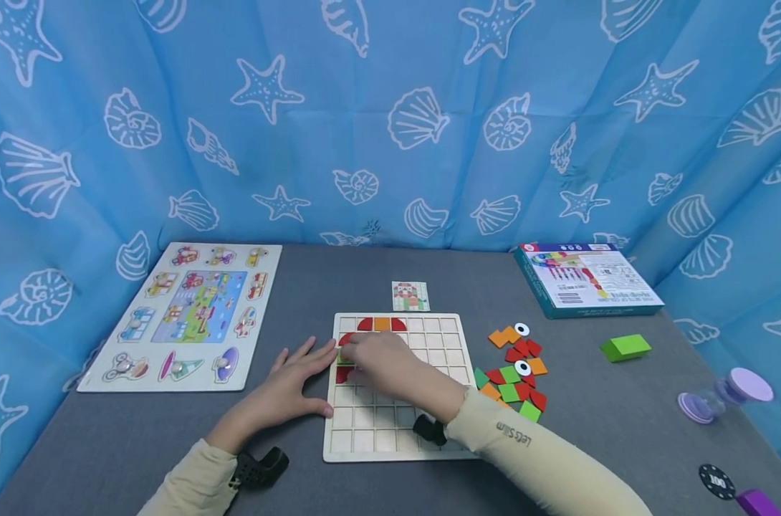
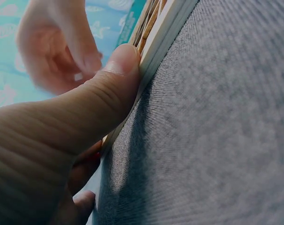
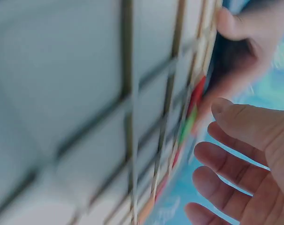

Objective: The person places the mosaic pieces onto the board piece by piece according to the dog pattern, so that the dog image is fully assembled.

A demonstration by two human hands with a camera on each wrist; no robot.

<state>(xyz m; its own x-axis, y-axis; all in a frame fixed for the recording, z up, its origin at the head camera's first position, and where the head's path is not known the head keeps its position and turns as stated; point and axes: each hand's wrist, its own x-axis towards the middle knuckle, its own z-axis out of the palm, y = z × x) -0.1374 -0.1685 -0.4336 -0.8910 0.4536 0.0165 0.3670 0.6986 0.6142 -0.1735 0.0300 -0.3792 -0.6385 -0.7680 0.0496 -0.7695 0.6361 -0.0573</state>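
Note:
A pale wooden grid board [image 1: 365, 419] lies on the grey table. My left hand [image 1: 294, 383] rests along its left edge, fingers spread, and the thumb presses the board's side [image 2: 156, 51] in the left wrist view. Over the board's upper left squares is my right hand [image 1: 390, 365], its fingers loosely bent with nothing seen between them in the right wrist view. Set in the top row are an orange square [image 1: 382, 325] and red rounded pieces [image 1: 398, 325]. Down the left side a red piece [image 1: 343, 374] and a green piece [image 3: 186, 126] show, partly covered by my right hand.
Loose red, orange and green pieces [image 1: 509, 392] lie right of the board, with two eye discs [image 1: 522, 329]. A pattern card [image 1: 410, 296] is behind it. A knob puzzle [image 1: 255, 287] stands left; a box [image 1: 590, 279], green block [image 1: 625, 347] and sand timer [image 1: 719, 398] are right.

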